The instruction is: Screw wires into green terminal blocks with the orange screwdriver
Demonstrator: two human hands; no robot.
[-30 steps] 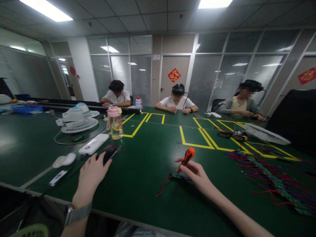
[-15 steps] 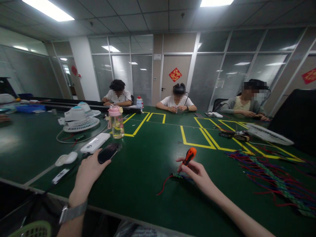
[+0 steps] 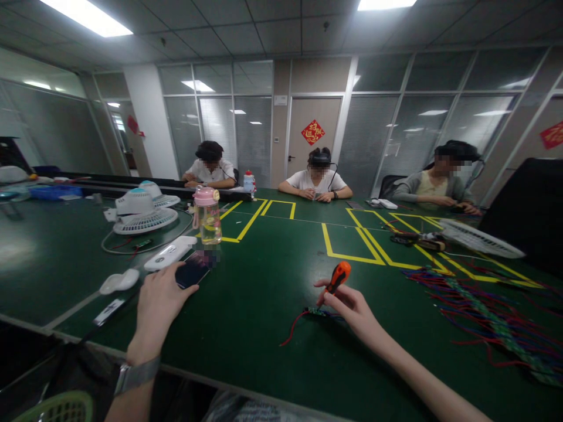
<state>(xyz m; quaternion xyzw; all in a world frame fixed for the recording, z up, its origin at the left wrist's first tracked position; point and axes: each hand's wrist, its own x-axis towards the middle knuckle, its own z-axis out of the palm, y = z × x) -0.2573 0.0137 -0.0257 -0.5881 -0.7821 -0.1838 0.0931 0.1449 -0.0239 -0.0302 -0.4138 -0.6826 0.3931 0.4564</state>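
My left hand grips a dark smartphone by its near end, thumb along one edge and fingers round the other; its screen is faintly lit. My right hand is closed round an orange-and-black screwdriver, held tilted with its tip down by a small green circuit board. Whether the tip touches the board is too small to tell. A red wire trails from the board toward me, and darker wires run under my right hand.
Many wired circuit boards lie in a row at right. Left are a white device, a pink-lidded bottle and white fan parts. Yellow tape marks the green table. Several people sit opposite; a white fan grille lies far right.
The phone's screen has brightened from dark. My left hand and wrist have shifted slightly to the right. My right hand and the screwdriver stay almost where they were.
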